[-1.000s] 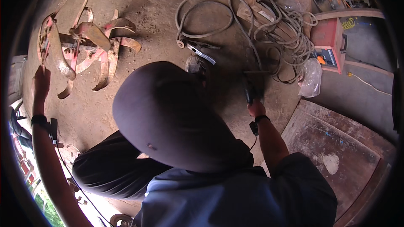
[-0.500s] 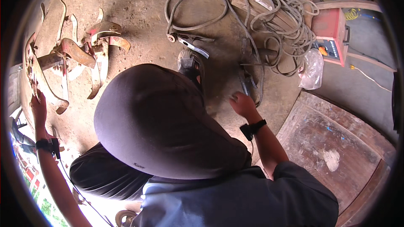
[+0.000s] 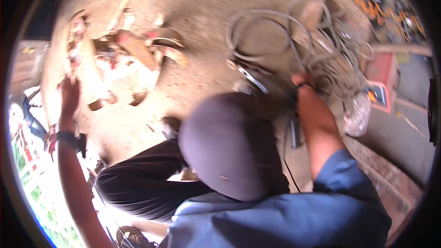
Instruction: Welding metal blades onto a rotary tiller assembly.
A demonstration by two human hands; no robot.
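Rough, worn metal blades (image 3: pixel 135 48); glossy plastic bag (image 3: pixel 358 116); matt cloth trousers (image 3: pixel 142 174); gritty floor (image 3: pixel 202 25).

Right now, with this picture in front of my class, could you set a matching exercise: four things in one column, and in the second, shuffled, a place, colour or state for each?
Things
1. Box
2. Left hand
3. Bag
4. Cable

Descriptions
A. Grey, lying in loops
B. Red, at the picture's right
C. Clear plastic, beside the box
D. At the lower left end of the bladed part

Right pairs: 1-B, 2-D, 3-C, 4-A
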